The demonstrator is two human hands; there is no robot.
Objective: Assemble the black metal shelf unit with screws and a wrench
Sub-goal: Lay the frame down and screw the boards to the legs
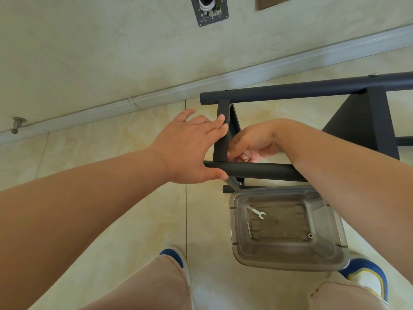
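Note:
The black metal shelf frame [290, 90] lies on its side on the tiled floor. My left hand [190, 151] braces its near left corner, with straight fingers laid against the short cross bar [220, 139] and the thumb along the near tube [259, 171]. My right hand [252, 142] reaches inside the frame at that same joint. Its fingers are curled and pinch a small pale part, mostly hidden. A small silver wrench [257, 211] lies in a clear plastic box [335, 249] near my feet, with a thin bolt [249, 229] and a small ring-shaped part [310, 235].
The wall and pale baseboard [156, 97] run close behind the frame. A door stop [17, 124] sticks out at the far left. A black shelf panel [362, 126] stands in the frame at the right. My knees and blue-and-white shoes [366, 274] are at the bottom.

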